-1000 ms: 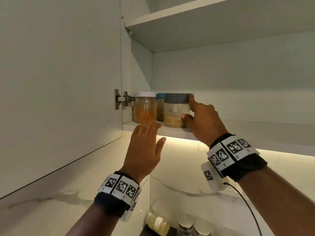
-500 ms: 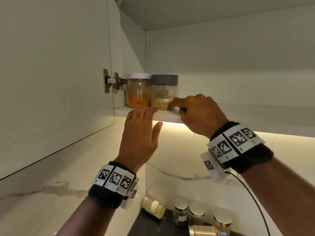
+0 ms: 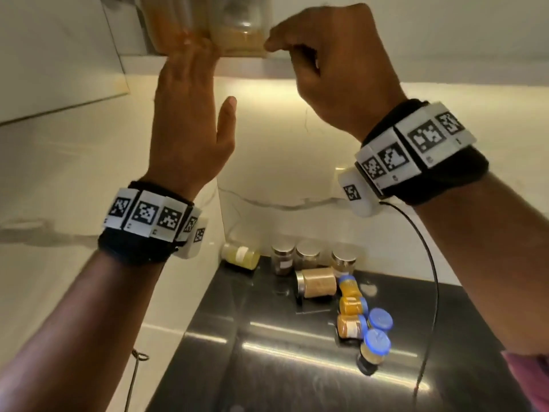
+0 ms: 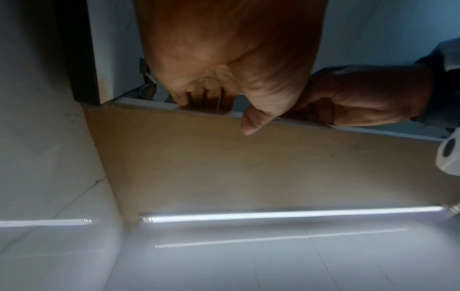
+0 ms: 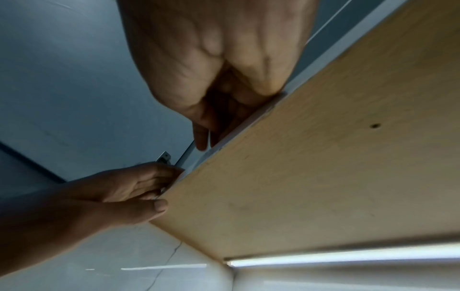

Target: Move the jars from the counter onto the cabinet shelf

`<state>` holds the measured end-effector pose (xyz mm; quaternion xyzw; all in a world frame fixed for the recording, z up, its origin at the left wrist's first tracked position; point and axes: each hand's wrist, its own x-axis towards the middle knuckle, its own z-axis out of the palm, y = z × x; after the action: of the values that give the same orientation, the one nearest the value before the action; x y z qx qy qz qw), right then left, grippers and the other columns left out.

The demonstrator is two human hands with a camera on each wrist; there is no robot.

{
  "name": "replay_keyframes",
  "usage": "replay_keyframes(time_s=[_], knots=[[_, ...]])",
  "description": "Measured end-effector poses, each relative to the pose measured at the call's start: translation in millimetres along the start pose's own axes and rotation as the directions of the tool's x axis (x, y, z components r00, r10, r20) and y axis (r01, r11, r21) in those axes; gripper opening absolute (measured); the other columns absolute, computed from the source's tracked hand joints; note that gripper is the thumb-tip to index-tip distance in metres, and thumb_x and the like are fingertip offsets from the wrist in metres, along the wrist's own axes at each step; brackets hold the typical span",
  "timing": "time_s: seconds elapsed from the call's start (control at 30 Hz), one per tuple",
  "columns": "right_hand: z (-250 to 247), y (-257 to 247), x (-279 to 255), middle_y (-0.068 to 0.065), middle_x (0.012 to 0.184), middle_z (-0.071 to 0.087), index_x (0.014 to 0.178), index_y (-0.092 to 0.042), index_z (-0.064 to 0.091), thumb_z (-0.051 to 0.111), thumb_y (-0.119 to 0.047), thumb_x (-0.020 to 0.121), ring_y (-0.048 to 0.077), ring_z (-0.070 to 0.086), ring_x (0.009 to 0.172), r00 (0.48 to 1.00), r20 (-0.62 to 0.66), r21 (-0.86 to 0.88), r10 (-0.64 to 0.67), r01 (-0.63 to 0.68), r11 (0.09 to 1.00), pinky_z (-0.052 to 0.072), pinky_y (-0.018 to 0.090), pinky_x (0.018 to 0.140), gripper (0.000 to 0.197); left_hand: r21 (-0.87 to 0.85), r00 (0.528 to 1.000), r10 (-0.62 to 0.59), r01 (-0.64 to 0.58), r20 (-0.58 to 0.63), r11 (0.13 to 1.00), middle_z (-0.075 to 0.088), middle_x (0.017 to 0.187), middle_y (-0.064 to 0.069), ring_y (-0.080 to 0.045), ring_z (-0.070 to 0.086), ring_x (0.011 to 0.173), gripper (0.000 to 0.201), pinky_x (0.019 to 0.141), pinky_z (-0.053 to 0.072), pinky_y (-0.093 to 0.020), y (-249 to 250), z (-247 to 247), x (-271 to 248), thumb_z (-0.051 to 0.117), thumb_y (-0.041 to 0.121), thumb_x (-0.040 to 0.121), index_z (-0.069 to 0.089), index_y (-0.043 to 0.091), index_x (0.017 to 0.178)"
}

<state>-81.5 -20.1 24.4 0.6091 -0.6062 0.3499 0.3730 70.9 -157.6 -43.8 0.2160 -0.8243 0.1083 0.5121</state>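
Observation:
Two jars stand at the left end of the cabinet shelf (image 3: 416,71), blurred at the top of the head view: an orange-filled jar (image 3: 169,28) and a pale-filled jar (image 3: 240,37). My left hand (image 3: 205,72) is raised flat, its straight fingertips at the shelf's front edge below the jars. My right hand (image 3: 282,43) hovers just right of the pale jar with its fingers curled in, holding nothing. In the wrist views the left hand (image 4: 224,88) and the right hand (image 5: 224,98) both sit at the shelf's edge.
Several jars sit on the dark counter (image 3: 267,367) below: silver-lidded jars (image 3: 309,255) standing at the back wall, a tan jar (image 3: 318,282) on its side, and blue-lidded jars (image 3: 377,322) in a cluster. The open cabinet door (image 3: 53,55) hangs at the left.
My right hand's finger has come off the pale jar and curled in. The left hand stays flat at the shelf edge. The head view has tipped down, showing the counter jars.

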Motion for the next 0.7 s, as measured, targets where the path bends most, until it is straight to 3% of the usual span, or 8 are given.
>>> replay_keyframes(time_s=[0.1, 0.17, 0.27, 0.33, 0.4, 0.53, 0.6, 0.7], knots=[[0, 1, -52, 0.009, 0.123, 0.074, 0.109, -0.006, 0.079, 0.052, -0.001, 0.092, 0.027, 0.063, 0.128, 0.978, -0.176, 0.08, -0.109, 0.124, 0.989, 0.051, 0.043, 0.106, 0.032, -0.101, 0.986, 0.021, -0.038, -0.163, 0.994, 0.027, 0.161, -0.032, -0.046, 0.023, 0.151, 0.061, 0.126, 0.019, -0.048, 8, 20, -27, 0.053, 0.022, 0.1, 0.037, -0.006, 0.151], [9, 3, -100, 0.015, 0.128, 0.07, 0.109, -0.002, 0.078, 0.055, 0.007, 0.089, 0.033, 0.057, 0.134, 0.988, -0.144, 0.12, -0.062, 0.08, 0.99, 0.049, 0.047, 0.108, 0.032, -0.206, 0.98, 0.03, -0.072, -0.198, 0.976, 0.026, 0.157, -0.039, -0.052, 0.022, 0.149, 0.056, 0.125, 0.02, -0.053, 17, 43, -60, 0.059, 0.011, 0.094, 0.045, -0.009, 0.144], [42, 20, -181, 0.012, 0.127, 0.071, 0.11, -0.006, 0.077, 0.06, 0.006, 0.089, 0.028, 0.056, 0.134, 0.991, 0.05, 0.11, 0.124, -0.129, 0.986, 0.047, 0.046, 0.111, 0.029, -0.391, 0.998, -0.032, 0.047, 0.046, 0.919, 0.023, 0.163, -0.03, -0.042, 0.02, 0.154, 0.057, 0.125, 0.022, -0.05, 27, 91, -128, 0.065, 0.004, 0.088, 0.049, -0.004, 0.142], [68, 32, -236, 0.007, 0.128, 0.07, 0.115, -0.011, 0.074, 0.061, 0.003, 0.09, 0.023, 0.056, 0.135, 0.938, 0.199, 0.047, 0.283, -0.298, 0.954, 0.048, 0.045, 0.111, 0.032, -0.455, 0.955, -0.098, 0.222, 0.28, 0.863, 0.025, 0.165, -0.018, -0.033, 0.025, 0.154, 0.058, 0.124, 0.029, -0.045, 34, 122, -175, 0.066, 0.005, 0.088, 0.048, 0.009, 0.144], [93, 40, -281, 0.002, 0.132, 0.067, 0.125, -0.017, 0.07, 0.06, -0.003, 0.092, 0.017, 0.054, 0.135, 0.825, 0.378, -0.022, 0.42, -0.446, 0.895, 0.048, 0.042, 0.112, 0.037, -0.46, 0.862, -0.131, 0.383, 0.489, 0.801, 0.027, 0.165, -0.009, -0.025, 0.03, 0.152, 0.059, 0.122, 0.032, -0.039, 37, 150, -215, 0.065, 0.01, 0.092, 0.042, 0.021, 0.145], [142, 50, -339, 0.003, 0.156, 0.047, 0.15, -0.02, 0.048, 0.06, -0.009, 0.094, 0.017, 0.038, 0.149, 0.471, 0.672, -0.182, 0.572, -0.643, 0.744, 0.024, 0.03, 0.126, 0.058, -0.412, 0.706, -0.129, 0.54, 0.696, 0.734, 0.023, 0.166, 0.001, -0.015, 0.024, 0.154, 0.052, 0.124, 0.028, -0.033, 37, 196, -259, 0.062, 0.017, 0.095, 0.046, 0.022, 0.145], [170, 59, -356, 0.004, 0.166, 0.032, 0.159, -0.017, 0.032, 0.061, -0.009, 0.093, 0.02, 0.026, 0.155, 0.359, 0.731, -0.261, 0.581, -0.64, 0.723, 0.018, 0.031, 0.126, 0.072, -0.392, 0.656, -0.118, 0.575, 0.746, 0.718, 0.026, 0.165, 0.002, -0.014, 0.024, 0.153, 0.054, 0.124, 0.031, -0.041, 36, 215, -262, 0.062, 0.017, 0.095, 0.044, 0.023, 0.146], [203, 73, -377, 0.006, 0.173, 0.004, 0.165, -0.019, 0.001, 0.063, -0.011, 0.09, 0.029, -0.004, 0.16, 0.268, 0.792, -0.405, 0.548, -0.441, 0.801, -0.001, 0.045, 0.128, 0.097, -0.381, 0.629, -0.092, 0.574, 0.772, 0.725, 0.031, 0.162, 0.003, -0.013, 0.029, 0.151, 0.056, 0.124, 0.03, -0.036, 34, 237, -259, 0.062, 0.018, 0.096, 0.041, 0.022, 0.148]])
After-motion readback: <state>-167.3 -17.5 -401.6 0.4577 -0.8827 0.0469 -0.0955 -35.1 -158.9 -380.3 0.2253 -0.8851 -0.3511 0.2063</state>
